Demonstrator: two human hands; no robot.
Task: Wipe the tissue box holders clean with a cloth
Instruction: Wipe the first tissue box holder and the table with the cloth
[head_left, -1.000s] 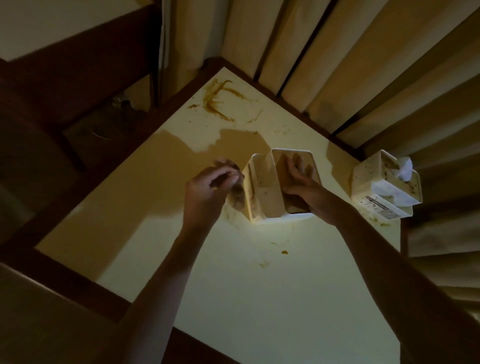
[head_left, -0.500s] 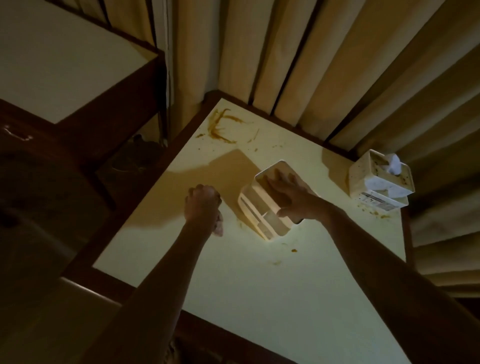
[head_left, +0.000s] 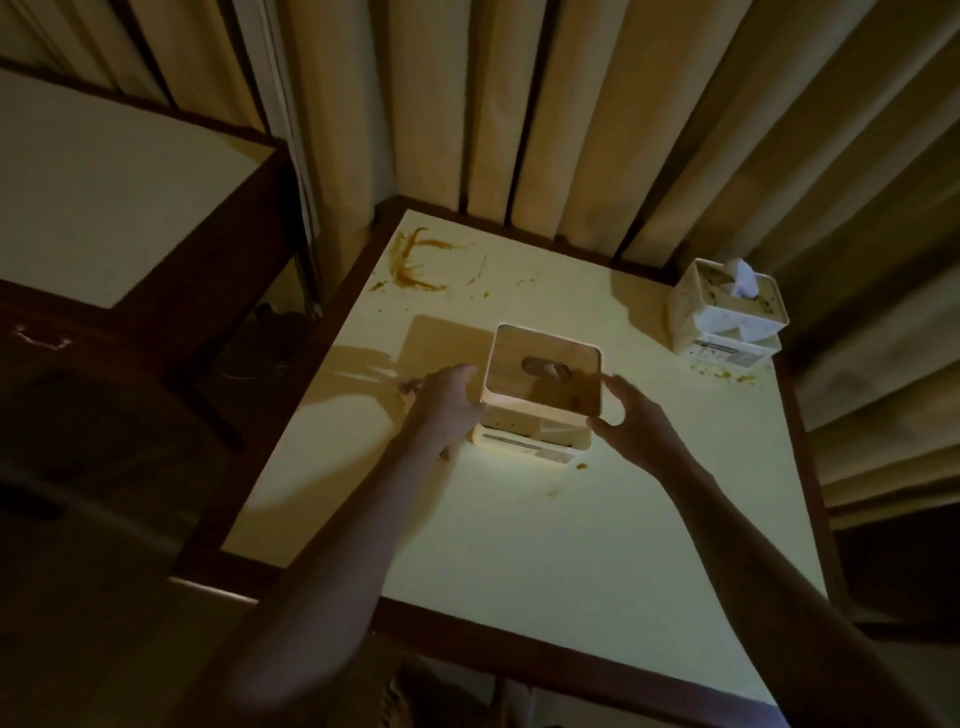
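A cream tissue box holder (head_left: 540, 410) with a brown wooden lid and an oval slot stands upright in the middle of the pale table (head_left: 571, 571). My left hand (head_left: 449, 402) is against its left side, fingers curled, with a bit of dark cloth (head_left: 410, 387) sticking out. My right hand (head_left: 631, 421) hovers at the holder's right front corner with fingers spread and holds nothing. A second cream holder (head_left: 724, 325), speckled with brown spots and with a white tissue poking out, stands at the back right corner.
Brown smears (head_left: 415, 262) mark the table's back left corner. Crumbs (head_left: 727, 371) lie in front of the second holder, and small spots (head_left: 582, 466) lie near the first. Curtains hang behind the table. Another table (head_left: 104, 208) stands to the left.
The holder, tilted on its side before, now stands upright with its lid on top. My right hand has come out of it to its right side. My left hand moved to its left side.
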